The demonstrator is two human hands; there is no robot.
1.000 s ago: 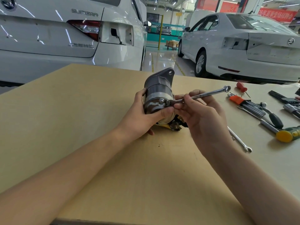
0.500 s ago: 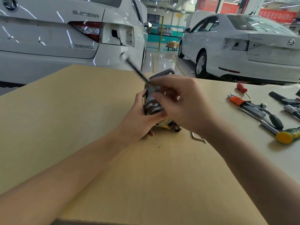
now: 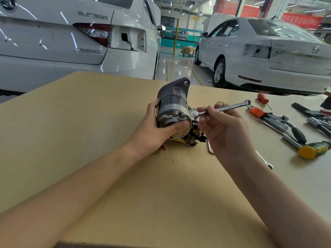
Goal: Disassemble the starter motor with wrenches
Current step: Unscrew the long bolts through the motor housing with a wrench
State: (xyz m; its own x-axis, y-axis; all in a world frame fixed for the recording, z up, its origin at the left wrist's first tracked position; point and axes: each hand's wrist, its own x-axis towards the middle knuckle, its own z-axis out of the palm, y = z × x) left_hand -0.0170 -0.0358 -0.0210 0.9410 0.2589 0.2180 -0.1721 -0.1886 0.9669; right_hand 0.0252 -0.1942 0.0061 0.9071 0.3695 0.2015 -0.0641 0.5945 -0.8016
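Workshop surroundings and spare tools

We see a tan surface [image 3: 89, 140] carrying, on its right side, a small red-handled screwdriver [image 3: 263, 100], an orange-holdered set of hex keys [image 3: 268, 117], a black-handled tool [image 3: 295, 132] and a hammer with a yellow face [image 3: 311, 149]. Beyond the surface stand two white cars, one at left [image 3: 71, 42] and one at right [image 3: 268, 56], on a glossy floor [image 3: 175, 68], with a yellow post [image 3: 176, 36] between them.

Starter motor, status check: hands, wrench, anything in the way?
Left hand grips starter motor on table. Right hand holds wrench, open end at motor's right side. Nothing blocking.
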